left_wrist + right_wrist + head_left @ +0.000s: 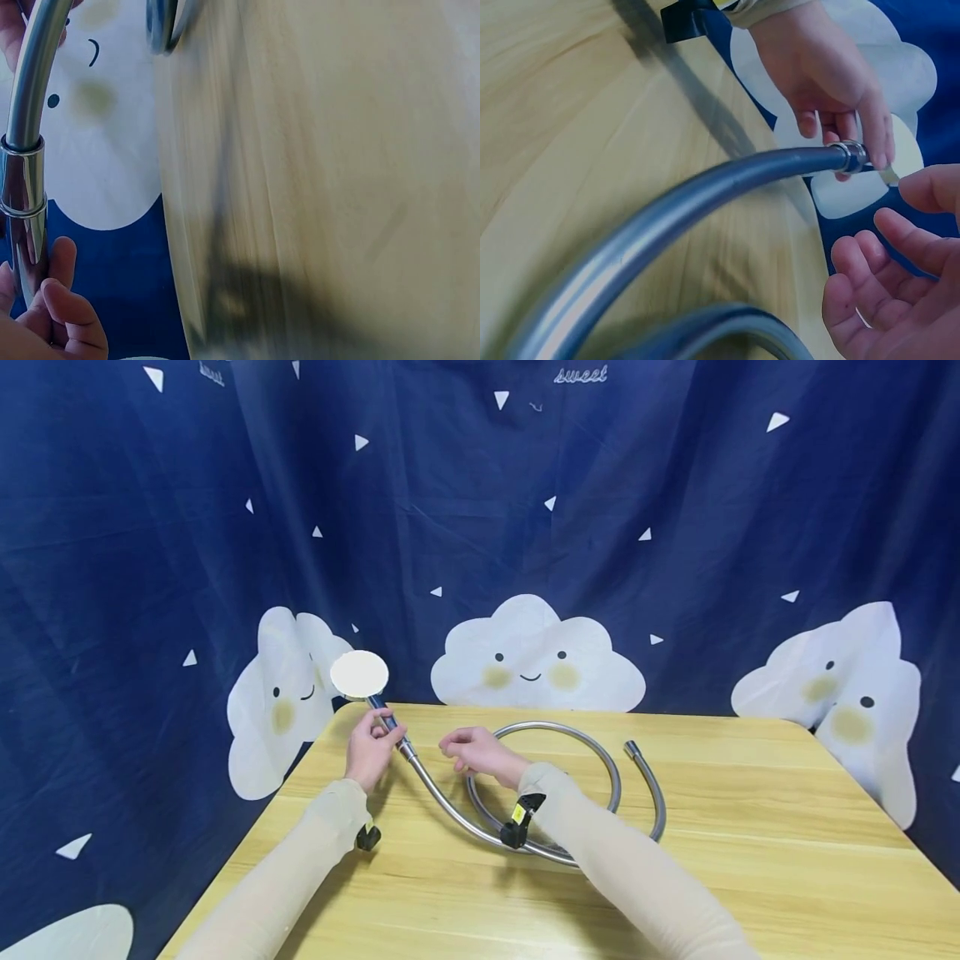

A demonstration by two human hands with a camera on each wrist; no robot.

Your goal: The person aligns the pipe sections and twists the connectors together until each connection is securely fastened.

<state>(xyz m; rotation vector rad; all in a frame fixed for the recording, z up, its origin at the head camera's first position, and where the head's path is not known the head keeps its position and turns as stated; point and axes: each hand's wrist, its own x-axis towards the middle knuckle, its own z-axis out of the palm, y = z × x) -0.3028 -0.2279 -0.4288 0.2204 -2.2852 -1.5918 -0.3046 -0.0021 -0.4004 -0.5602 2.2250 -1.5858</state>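
Note:
My left hand (369, 747) grips the chrome handle of a hand shower (360, 674), whose round white face is lifted at the table's far left. A metal collar (24, 176) joins the handle to a flexible metal hose (442, 802). From there the hose slopes down to the right and lies looped on the wood. My right hand (483, 752) hovers to the right of the handle, over the left side of the loop. Its fingers are loosely bent with nothing between them, as the right wrist view shows; the thumb (934, 187) stands apart from the fingertips.
The hose's loose end (632, 748), with a metal fitting, points up and away on the right of the loop. Beneath everything is a light wooden table (787, 860). A dark blue curtain (480, 510) with white clouds and triangles surrounds its back and sides.

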